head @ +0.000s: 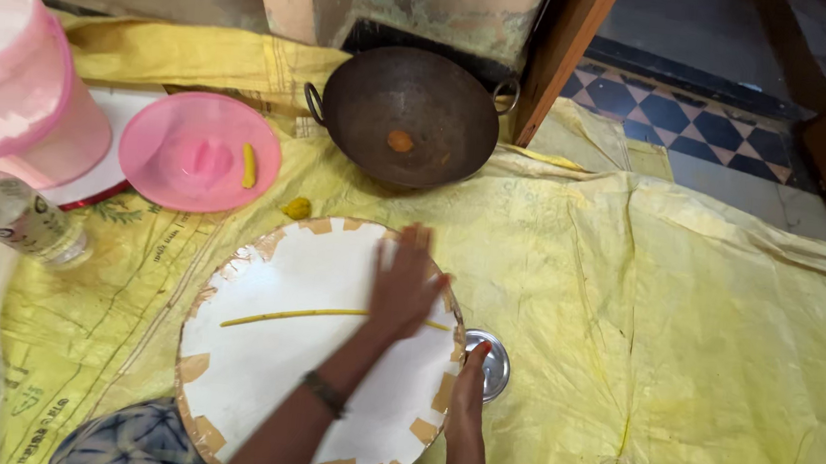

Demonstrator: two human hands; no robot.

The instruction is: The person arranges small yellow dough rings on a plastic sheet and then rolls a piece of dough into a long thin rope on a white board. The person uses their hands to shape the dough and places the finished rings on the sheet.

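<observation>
I see my left hand (407, 286), fingers open flat, rolling a long thin yellow dough rope (298, 314) on the round white board (275, 368) at lower centre, already well stretched, while my right hand (469, 384), fingers loosely closed, rests on the board's rim.

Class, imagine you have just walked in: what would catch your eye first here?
The round white board in the centre, where the left hand lies flat on a thin yellow strand. Behind it sits a dark wok; the right hand grips the board's edge.
</observation>
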